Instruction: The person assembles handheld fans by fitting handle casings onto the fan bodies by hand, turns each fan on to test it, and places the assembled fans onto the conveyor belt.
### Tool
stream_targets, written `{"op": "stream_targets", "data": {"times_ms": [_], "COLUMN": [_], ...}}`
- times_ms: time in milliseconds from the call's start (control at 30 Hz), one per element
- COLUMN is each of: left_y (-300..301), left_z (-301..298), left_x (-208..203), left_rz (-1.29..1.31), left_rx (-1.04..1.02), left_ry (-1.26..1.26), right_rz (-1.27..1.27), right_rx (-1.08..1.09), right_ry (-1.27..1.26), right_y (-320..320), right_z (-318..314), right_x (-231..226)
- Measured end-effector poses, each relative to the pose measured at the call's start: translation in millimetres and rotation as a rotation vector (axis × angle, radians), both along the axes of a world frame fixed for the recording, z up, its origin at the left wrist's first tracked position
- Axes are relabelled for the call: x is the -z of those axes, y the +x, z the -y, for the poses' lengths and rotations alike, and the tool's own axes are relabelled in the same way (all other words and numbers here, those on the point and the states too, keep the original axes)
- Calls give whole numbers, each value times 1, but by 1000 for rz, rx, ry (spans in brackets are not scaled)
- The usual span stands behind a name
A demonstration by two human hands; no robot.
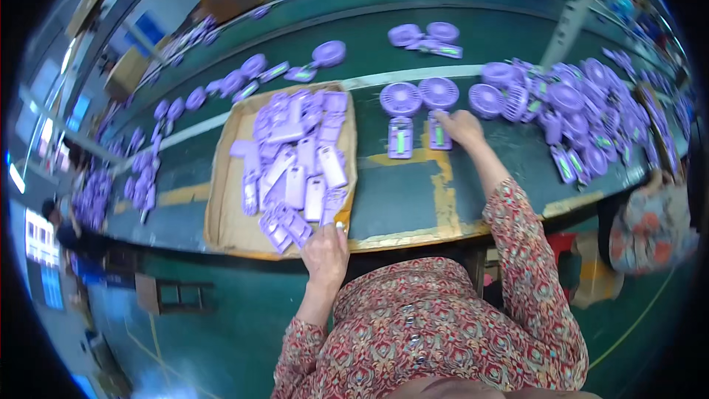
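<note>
Two purple handheld fans lie side by side on the green work table, each with a round grille and a handle with a light green strip. My right hand (464, 128) is closed with its fingertips at the neck of the right-hand fan (439, 94); the left-hand fan (400, 100) lies untouched beside it. My left hand (325, 251) is at the near right corner of a shallow cardboard box (221, 210), its fingers pinching a purple plastic casing piece (333, 205). Many purple casing pieces (295, 186) lie heaped in that box.
A large pile of purple fans (569, 107) covers the table at right. More fans (329, 53) lie along the green conveyor belt (362, 26) behind. A metal post (576, 11) rises at back right. Another person (650, 225) is at the right edge; a wooden stool (170, 294) stands left.
</note>
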State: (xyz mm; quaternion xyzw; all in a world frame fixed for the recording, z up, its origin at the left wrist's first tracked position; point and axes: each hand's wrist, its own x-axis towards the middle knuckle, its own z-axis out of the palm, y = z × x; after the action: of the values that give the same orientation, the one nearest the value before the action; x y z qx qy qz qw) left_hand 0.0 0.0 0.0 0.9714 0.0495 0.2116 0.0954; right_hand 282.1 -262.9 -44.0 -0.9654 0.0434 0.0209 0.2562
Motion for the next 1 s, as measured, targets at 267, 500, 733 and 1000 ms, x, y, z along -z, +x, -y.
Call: {"op": "stream_targets", "data": {"times_ms": [267, 500, 733, 1000], "left_y": [-15, -50, -50, 70], "left_z": [-75, -77, -90, -154], "left_x": [25, 15, 0, -63], "left_rz": [-44, -134, -238, -47], "left_rx": [-193, -288, -285, -12], "left_ry": [23, -3, -95, 148], "right_rz": [-119, -203, -447, -483], "right_rx": [14, -20, -8, 61], "right_ry": [185, 592, 997, 1275], "right_y": [5, -16, -46, -111], "right_z": [-2, 4, 13, 5], "right_x": [-2, -5, 0, -17]}}
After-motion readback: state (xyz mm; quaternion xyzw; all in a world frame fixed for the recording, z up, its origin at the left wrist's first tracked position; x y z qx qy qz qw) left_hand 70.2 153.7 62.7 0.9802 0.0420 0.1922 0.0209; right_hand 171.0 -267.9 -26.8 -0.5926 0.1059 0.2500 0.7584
